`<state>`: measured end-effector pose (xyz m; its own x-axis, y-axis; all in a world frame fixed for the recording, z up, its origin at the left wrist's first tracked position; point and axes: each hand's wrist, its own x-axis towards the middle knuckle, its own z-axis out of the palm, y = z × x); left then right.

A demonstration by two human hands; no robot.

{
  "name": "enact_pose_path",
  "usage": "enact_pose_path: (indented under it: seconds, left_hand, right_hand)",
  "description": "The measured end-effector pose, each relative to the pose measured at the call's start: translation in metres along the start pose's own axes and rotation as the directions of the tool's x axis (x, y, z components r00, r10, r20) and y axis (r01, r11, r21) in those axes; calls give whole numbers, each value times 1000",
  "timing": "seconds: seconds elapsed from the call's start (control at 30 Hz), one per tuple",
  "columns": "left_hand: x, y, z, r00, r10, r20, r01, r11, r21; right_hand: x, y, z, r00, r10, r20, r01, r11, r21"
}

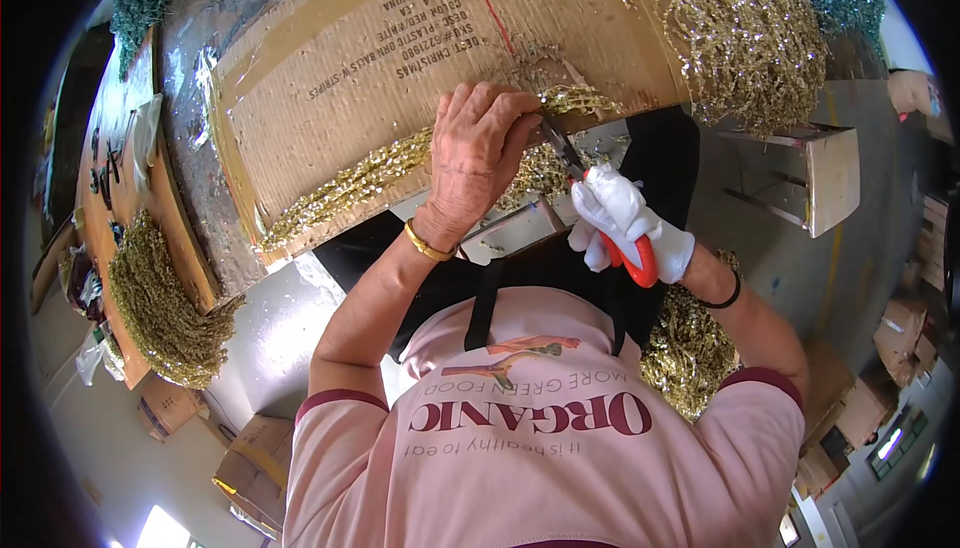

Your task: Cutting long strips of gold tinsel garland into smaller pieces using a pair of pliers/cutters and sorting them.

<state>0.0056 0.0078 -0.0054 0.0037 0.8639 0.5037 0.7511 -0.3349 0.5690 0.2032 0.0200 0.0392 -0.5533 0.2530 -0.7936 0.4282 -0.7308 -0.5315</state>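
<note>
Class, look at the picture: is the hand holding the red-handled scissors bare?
No: the right hand gripping the scissors wears a white glove; only the left hand is bare.

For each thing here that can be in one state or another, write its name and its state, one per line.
Left hand: bare, pressing the gold tinsel garland against the cardboard sheet.
Right hand: white-gloved, closed around the red-handled scissors.
Scissors: gripped, blades pointing at the garland; open or shut is unclear.
Cardboard sheet: flattened, lying on the table.
Gold tinsel heap: piled loose.

Flattened brown cardboard box on worktable
</note>
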Motion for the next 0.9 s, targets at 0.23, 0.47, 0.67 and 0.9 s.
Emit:
enact_pose_path:
  seconds: [0.23, 0.47, 0.67, 0.9]
  left_hand:
    - [-1, 1, -7, 1000, -4, 15, 5, 1000, -27]
    - [-4, 1, 6, 1000, 20, -23, -21, 999, -38]
    - [-1, -1, 7, 999, 25, -30, -27, 998, -59]
    - [-9, -3, -1, 996, -52, -68, 44, 992, -118]
  right_hand:
    - [11, 21, -7, 976, -213, 53, 212, 977, 25]
    - [-1, 15, -3, 966, -211, -150, 170, 953, -249]
    - [2, 15, -11, 982, -181, -47, 165, 958, -233]
    - [1, 10, -12, 987, -74, 144, 72, 997, 25]
